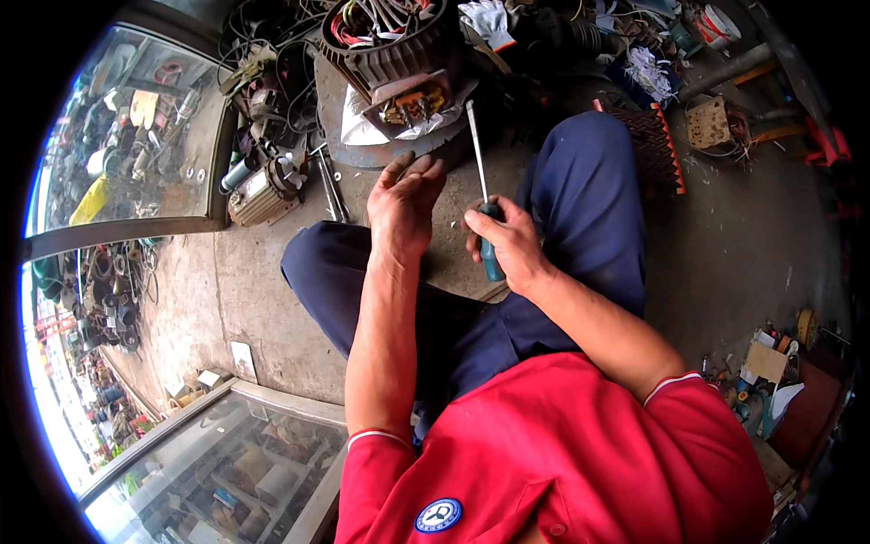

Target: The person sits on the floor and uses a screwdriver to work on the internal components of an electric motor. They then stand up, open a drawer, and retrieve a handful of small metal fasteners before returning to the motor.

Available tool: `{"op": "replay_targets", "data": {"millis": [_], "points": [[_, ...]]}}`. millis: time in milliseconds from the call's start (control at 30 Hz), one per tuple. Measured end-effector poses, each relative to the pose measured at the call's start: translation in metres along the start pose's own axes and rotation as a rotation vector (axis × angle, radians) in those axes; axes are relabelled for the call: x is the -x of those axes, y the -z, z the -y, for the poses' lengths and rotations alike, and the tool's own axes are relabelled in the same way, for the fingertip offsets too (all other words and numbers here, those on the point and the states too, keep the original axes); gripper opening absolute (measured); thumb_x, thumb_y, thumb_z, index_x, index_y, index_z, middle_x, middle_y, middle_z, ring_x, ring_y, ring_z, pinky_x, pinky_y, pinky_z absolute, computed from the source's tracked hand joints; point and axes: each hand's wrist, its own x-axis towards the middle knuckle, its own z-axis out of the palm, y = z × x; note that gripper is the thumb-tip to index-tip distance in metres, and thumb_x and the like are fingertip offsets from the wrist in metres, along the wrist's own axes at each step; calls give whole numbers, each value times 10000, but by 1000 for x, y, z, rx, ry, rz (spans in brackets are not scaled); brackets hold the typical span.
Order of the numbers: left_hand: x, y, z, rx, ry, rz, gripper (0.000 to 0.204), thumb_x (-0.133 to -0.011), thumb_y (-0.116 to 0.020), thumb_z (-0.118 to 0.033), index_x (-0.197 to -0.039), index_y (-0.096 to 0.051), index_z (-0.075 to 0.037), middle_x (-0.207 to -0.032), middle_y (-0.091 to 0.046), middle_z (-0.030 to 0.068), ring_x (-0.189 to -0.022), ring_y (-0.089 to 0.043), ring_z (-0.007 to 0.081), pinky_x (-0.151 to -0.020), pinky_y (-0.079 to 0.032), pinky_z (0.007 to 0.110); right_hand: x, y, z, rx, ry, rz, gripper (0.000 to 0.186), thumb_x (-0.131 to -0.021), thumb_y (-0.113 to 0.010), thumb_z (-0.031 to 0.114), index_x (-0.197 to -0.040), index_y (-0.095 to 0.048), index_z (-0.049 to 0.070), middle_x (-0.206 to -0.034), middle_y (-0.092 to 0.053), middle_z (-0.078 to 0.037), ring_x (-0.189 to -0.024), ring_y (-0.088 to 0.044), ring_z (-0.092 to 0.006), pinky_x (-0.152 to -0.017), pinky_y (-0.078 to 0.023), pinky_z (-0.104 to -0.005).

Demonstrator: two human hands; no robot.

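My right hand (503, 236) grips the teal handle of a screwdriver (480, 154), its long shaft pointing up and away from me. Left of it, my left hand (403, 195) has curled fingers near the lower edge of a round grey base (362, 154); whatever they may hold is hidden. On that base stands an opened electric motor (367, 68) with red and white wires at the top and an open terminal box (408, 104) facing me, over a white sheet or bag (353, 127).
Small motors (258, 198) and metal tools (331, 186) lie left. Glass cabinets (136, 136) line the left side. White gloves (489, 23), a red rack-like object (662, 150), a box (702, 127) and piled scrap (770, 372) surround my legs (589, 181) on the concrete floor (208, 299).
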Motion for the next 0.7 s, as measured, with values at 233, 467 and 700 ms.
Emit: {"op": "replay_targets", "data": {"millis": [233, 467, 700], "points": [[15, -13, 30, -198, 52, 190, 390, -925, -571, -46, -1283, -444, 43, -1124, -646, 171, -933, -646, 225, -759, -519, 313, -23, -4, 14, 39, 109, -141, 188, -845, -703, 156, -932, -552, 86, -793, -583, 2, -677, -583, -93, -546, -483, -247], [21, -12, 38, -1055, -554, 257, 218, -916, -582, -35, -1129, -624, -9, -934, -697, 145, -843, -658, 153, -747, -507, 276, -33, 0, 19, 16, 172, -261, 194, -838, -706, 97, -923, -538, 50, -744, -576, -10, -583, -570, -96, -510, -481, -252], [11, -3, 41, -1126, -517, 118, 216, -891, -634, -82, -1074, -639, 33, -881, -676, 97, -773, -626, 135, -684, -500, 268, -36, 1, 23, 82, 208, -256, 208, -884, -671, 172, -961, -537, 33, -759, -588, -21, -588, -568, -94, -523, -468, -240]]}}
